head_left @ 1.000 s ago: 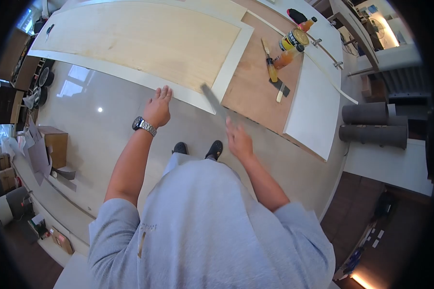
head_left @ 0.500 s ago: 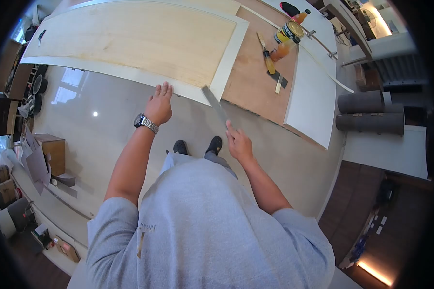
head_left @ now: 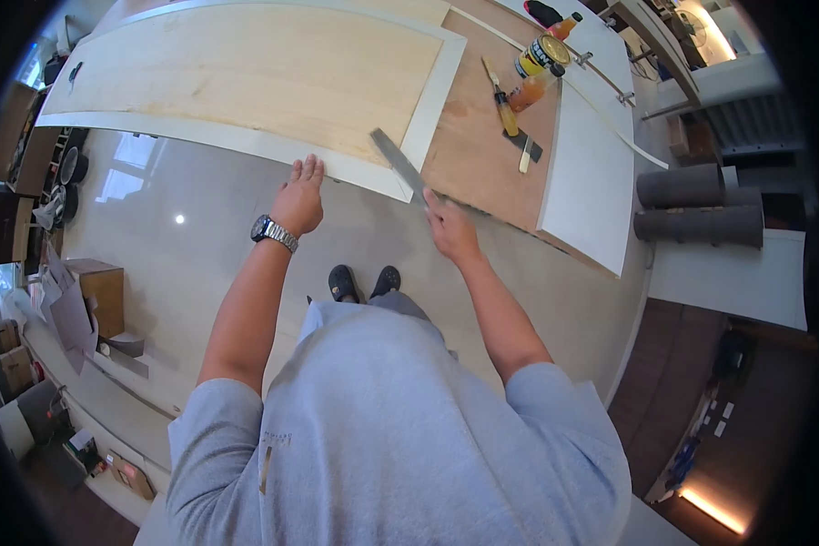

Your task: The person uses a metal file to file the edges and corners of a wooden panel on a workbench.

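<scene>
My left hand [head_left: 298, 198], with a metal-banded watch [head_left: 273, 233] on the wrist, rests its outstretched fingers on the near white border of a framed wooden panel [head_left: 273, 68]. In my right hand [head_left: 452, 229] is the end of a long, flat grey metal file [head_left: 395, 160]. Its blade slants up and left across the panel's near right corner, its far end over the bare wood face. The fingers are wrapped round the handle end, so that part is hidden.
Right of the panel, a brown board [head_left: 482, 182] bears a brush [head_left: 502, 107], a yellow can [head_left: 541, 56] and an orange bottle [head_left: 530, 89]. A white board [head_left: 591, 196] lies beyond it. Below is a glossy floor [head_left: 218, 209], with a cardboard box [head_left: 103, 296] at the left.
My right hand has moved up and forward with the file, whose tip now reaches further over the panel. My left hand stays in place. The feet have shifted slightly.
</scene>
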The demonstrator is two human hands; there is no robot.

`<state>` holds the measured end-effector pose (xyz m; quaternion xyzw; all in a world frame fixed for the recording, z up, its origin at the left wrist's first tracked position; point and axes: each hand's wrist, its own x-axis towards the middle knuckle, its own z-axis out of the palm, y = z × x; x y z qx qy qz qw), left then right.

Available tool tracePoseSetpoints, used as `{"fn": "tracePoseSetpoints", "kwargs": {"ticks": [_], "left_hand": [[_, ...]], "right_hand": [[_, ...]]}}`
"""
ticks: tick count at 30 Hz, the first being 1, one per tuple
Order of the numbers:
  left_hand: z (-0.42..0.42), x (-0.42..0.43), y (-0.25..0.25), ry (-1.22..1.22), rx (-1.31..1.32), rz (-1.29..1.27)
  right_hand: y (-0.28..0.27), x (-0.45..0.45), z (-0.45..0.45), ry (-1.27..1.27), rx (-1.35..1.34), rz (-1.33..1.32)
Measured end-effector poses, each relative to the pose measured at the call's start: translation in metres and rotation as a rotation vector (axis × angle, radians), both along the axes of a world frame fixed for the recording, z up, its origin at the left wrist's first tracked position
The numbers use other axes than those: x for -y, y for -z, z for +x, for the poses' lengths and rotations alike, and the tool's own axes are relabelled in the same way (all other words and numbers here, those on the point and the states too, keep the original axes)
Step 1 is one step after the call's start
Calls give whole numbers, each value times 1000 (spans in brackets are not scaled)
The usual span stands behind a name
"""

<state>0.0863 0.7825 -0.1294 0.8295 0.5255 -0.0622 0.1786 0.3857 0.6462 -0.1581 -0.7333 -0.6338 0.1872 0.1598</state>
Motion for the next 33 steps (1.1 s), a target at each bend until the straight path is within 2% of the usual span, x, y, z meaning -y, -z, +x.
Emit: {"fn": "tracePoseSetpoints", "kwargs": {"ticks": [2, 5, 8, 11, 14, 17, 20, 23, 26, 29, 31, 33], "left_hand": [[0, 1, -9, -1, -43, -5], [0, -2, -12, -4, -46, -52], [2, -1, -15, -16, -52, -57], [-10, -7, 24, 31, 23, 44], [-6, -5, 1, 32, -19, -12], [4, -2, -22, 30, -137, -39], [-4, -2, -3, 19, -24, -5], [-5, -6, -1, 41, -54, -14], [4, -2, -30, 112, -213, -3], [2, -5, -36, 171, -234, 45], [-7, -4, -30, 233, -236, 89], [-17, -14, -29, 271, -124, 86]], "right_hand": [[-23, -32, -3, -26, -57, 46], [-4, -10, 10, -37, 8, 51], [1, 41, 20, -9, -155, -78], [19, 2, 11, -30, 72, 236], [-11, -45, 7, -13, -90, 62], [-21, -8, 14, -34, -23, 13], [-8, 40, 17, 17, -178, -123], [-7, 2, -4, 61, -209, 15], [-24, -43, -6, 27, -106, 51], [-18, -17, -9, 106, -124, 175], [-24, 18, -26, 226, -128, 49], [-23, 38, -55, 341, -131, 7]]}}
